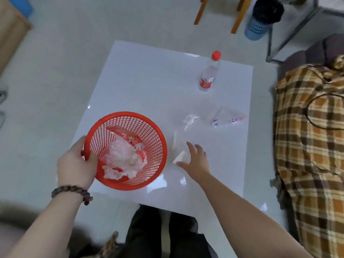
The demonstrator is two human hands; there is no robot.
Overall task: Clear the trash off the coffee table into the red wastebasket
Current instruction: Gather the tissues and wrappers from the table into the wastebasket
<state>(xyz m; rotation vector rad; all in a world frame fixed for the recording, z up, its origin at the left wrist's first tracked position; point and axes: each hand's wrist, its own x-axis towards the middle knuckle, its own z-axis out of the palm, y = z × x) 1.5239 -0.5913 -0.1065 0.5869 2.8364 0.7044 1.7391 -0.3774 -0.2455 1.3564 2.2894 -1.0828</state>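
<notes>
My left hand [75, 165] grips the near rim of the red mesh wastebasket [152, 127], held tilted over the white coffee table [145, 84]. Crumpled white paper and a red-printed wrapper [124, 155] lie inside it. My right hand [195, 159] hovers with fingers spread over a small white paper wedge [181, 156] and a clear plastic wrapper [175, 140] beside the basket. Farther out on the table lie a crumpled white tissue [189, 120] and a clear triangular wrapper with pink print [226, 119]. A plastic bottle with a red cap [209, 72] stands upright near the far edge.
A plaid cloth [309, 146] covers a seat right of the table. A blue bin with a black bag [260, 21] and orange chair legs [240, 15] stand beyond the table. My dark-trousered legs [163, 233] are at the near edge.
</notes>
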